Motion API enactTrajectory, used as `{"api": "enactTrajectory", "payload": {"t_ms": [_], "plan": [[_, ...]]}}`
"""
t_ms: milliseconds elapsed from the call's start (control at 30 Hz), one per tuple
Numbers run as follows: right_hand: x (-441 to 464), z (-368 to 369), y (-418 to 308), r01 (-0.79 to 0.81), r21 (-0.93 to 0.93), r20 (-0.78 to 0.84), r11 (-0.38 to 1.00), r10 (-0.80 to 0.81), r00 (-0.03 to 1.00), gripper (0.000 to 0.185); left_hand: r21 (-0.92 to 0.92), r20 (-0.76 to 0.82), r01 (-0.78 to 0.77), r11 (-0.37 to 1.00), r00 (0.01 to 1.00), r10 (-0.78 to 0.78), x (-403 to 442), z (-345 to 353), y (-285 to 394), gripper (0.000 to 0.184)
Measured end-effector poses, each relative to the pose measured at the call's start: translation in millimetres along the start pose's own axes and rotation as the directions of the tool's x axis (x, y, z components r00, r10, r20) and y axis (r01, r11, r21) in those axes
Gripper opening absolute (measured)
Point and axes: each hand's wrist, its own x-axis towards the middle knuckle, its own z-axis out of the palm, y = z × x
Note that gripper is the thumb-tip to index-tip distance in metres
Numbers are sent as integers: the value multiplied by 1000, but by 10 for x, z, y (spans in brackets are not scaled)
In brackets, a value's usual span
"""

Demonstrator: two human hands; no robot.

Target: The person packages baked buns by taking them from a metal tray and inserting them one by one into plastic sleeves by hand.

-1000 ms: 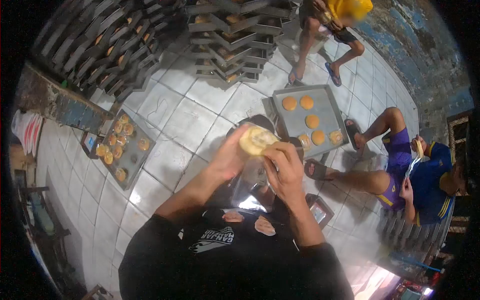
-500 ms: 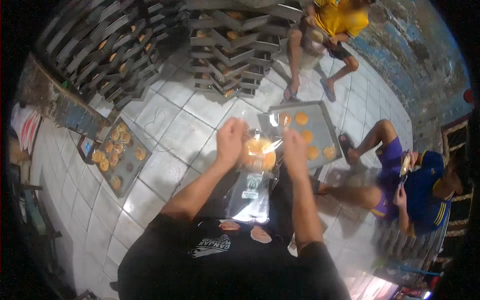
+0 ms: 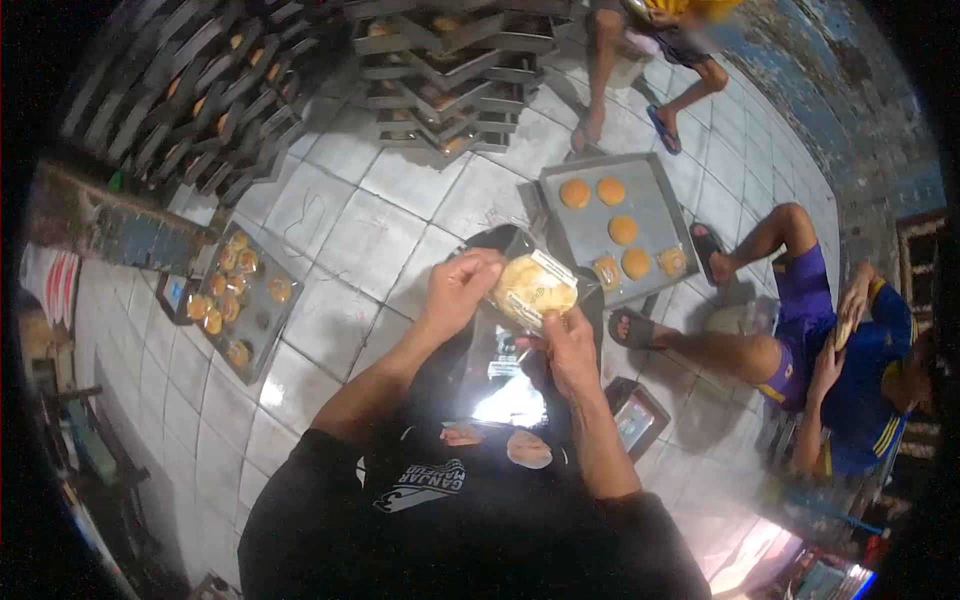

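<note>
A round bun in a clear printed wrapper (image 3: 538, 290) is held up in front of my chest. My left hand (image 3: 465, 292) is at its left side, thumb and fingers pinched together at the wrapper's edge. From the lower right, my right hand (image 3: 570, 350) grips the bun's lower edge between thumb and fingers. Below the bun, a stack of shiny clear plastic bags (image 3: 508, 385) lies at my lap. Ahead and to the right, a grey tray (image 3: 655, 205) holds several round buns, some of them wrapped.
Another tray (image 3: 262, 325) with wrapped buns lies on the left floor. Stacked trays (image 3: 450, 75) stand ahead. A co-worker in purple shorts (image 3: 800, 300) sits at the right, holding a bun; another person in yellow (image 3: 700, 12) sits at the top right. A small box (image 3: 637, 418) is at my right.
The unwrapped bun of a second ago gave way to one in stretched plastic. Now the wrapper is folded close round it, and my hands have come together at its edges.
</note>
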Motion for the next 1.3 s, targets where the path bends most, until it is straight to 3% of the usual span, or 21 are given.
{"api": "enactTrajectory", "payload": {"t_ms": [100, 167, 267, 333, 367, 433, 500, 567, 633, 700, 767, 833, 900, 933, 967, 1000, 1033, 1133, 1167, 1233, 1300], "plan": [[252, -255, -147, 201, -347, -48, 916, -231, 972, 51, -5, -11, -35, 999, 999, 35, 109, 205, 23, 21], [562, -545, -305, 241, -796, -60, 555, -468, 882, 58, -39, -97, -9, 999, 995, 5, 117, 261, 57, 28], [906, -1150, 43, 211, -938, -2, 274, -613, 790, 60, 83, -27, -70, 994, 997, 72, -120, 220, 188, 37], [784, -1246, -26, 217, -902, 11, 374, -482, 876, 62, 524, 214, -239, 817, 966, 145, -413, 140, 394, 40], [657, -1230, -19, 172, -861, 5, 479, -330, 944, 65, 539, 191, -226, 811, 971, 144, -538, 87, 391, 40], [284, -996, -57, 241, -830, 102, 502, -289, 952, 65, 768, 393, -427, 477, 903, 176, -713, -1, 333, 36], [-97, -706, -219, 267, -802, 144, 535, -261, 954, 65, 745, 426, -446, 496, 891, 160, -772, -82, 303, 29], [-402, -437, -423, 594, -778, 480, 205, -416, 772, 59, 656, 609, -642, 398, 761, 222, -741, -102, 351, 26], [-542, -349, -581, 557, -791, 415, 251, -449, 791, 46, 575, 679, -709, 409, 692, 246, -728, 8, 479, 39], [-623, -423, -669, 485, -848, 437, 216, -236, 868, 32, 507, 444, -242, 828, 896, -10, -757, 193, 700, 54], [-668, -478, -924, 546, -806, 500, 227, -231, 835, 23, 392, 512, 85, 916, 807, -294, -645, 185, 723, 47], [-463, -732, -1056, 644, -555, 630, 526, -239, 739, 21, 416, 700, 2, 910, 638, -321, -472, 55, 657, 25], [-38, -1322, -801, 5, -186, 279, 983, 48, 959, 26, 314, 532, 218, 924, 766, -361, -388, 85, 591, 16], [335, -1771, -405, -106, -146, 100, 984, 121, 988, 30, 171, 333, 395, 903, 839, -430, -368, 95, 580, 16], [702, -2369, 206, -143, -428, -85, 893, 117, 989, 33, 123, 198, 418, 900, 878, -436, -251, 115, 610, 19], [972, -2894, 759, -169, -862, -169, 477, 45, 985, 36, -33, 94, 439, 898, 896, -434, -163, 108, 568, 20], [1123, -3197, 1115, -119, -992, -115, 53, 62, 991, 40, -185, -22, 423, 887, 901, -434, -49, 97, 519, 21], [1255, -3219, 1135, 219, -972, 234, 82, 283, 930, 43, -394, -170, 494, 775, 790, -590, 134, 161, 462, 20], [1534, -3233, 1160, 208, -971, 233, 121, 254, 939, 40, -393, -180, 515, 761, 769, -614, 157, 165, 363, 20], [2231, -3160, 1123, 103, -953, 179, 286, 257, 950, 39, -33, -217, 540, 841, 818, -533, 126, 218, 185, 23], [2893, -2957, 1013, -74, -856, 100, 512, 304, 947, 39, -153, -179, 551, 820, 801, -572, 185, 278, 157, 22]]}}
